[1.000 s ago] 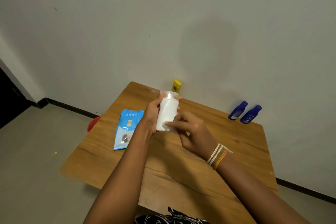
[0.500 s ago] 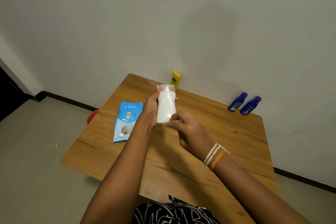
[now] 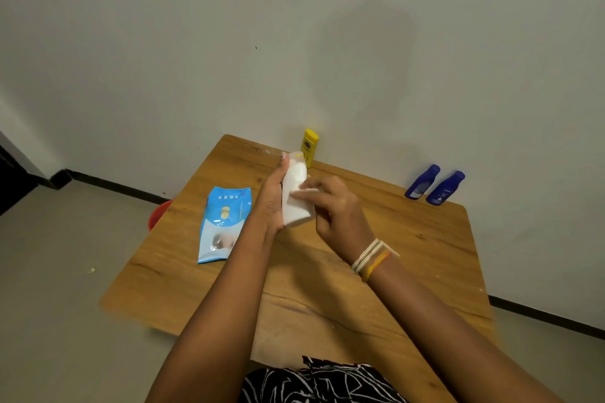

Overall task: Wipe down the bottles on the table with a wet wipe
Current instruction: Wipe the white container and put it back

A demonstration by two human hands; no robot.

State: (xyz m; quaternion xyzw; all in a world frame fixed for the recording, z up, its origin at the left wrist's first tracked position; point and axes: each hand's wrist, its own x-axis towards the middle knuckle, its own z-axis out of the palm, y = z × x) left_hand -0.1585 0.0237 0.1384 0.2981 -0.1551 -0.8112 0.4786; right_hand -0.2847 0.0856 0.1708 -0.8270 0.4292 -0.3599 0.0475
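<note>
Gripping a white bottle [image 3: 296, 198] above the middle of a wooden table [image 3: 425, 239], a person's left hand [image 3: 271, 196] wraps its side, cap tilted away toward the wall. The right hand [image 3: 337, 209] pinches a white wet wipe [image 3: 306, 192] against the bottle's front, fingers curled over it. A blue wipes packet [image 3: 224, 222] lies flat just left of the hands. A yellow bottle [image 3: 309, 146] stands upright at the far edge by the wall, with two dark blue bottles [image 3: 433, 185] side by side at the far right corner. Braided threads [image 3: 371, 258] circle the right wrist.
</note>
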